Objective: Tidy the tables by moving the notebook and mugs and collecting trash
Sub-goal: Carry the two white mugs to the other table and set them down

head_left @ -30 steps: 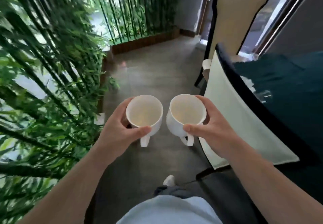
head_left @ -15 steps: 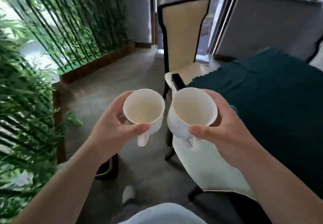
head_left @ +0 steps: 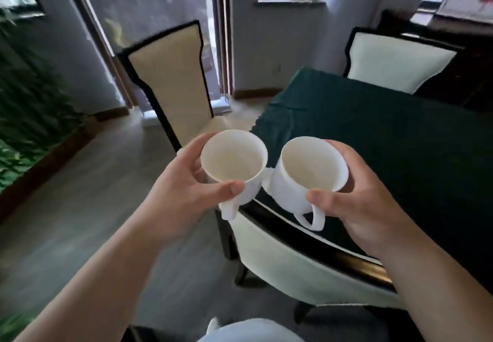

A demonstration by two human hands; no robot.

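Two white mugs are held in the air side by side, just short of the near edge of the counter (head_left: 400, 139) with its dark green cloth. The left mug (head_left: 234, 161) is gripped around the rim and body by the left hand (head_left: 184, 195), thumb pressed on the near wall, handle hanging free below. The right mug (head_left: 310, 172) is gripped likewise by the right hand (head_left: 365, 203), its looped handle unused. Both appear empty and upright; whether they touch cannot be determined. Judged rigid, glazed, smooth and breakable: light enough for one hand, but slippery, so the handle would give the surer hold. A pale chair (head_left: 280, 259) stands between person and counter. No notebook or trash is visible. The far surroundings are blurred.
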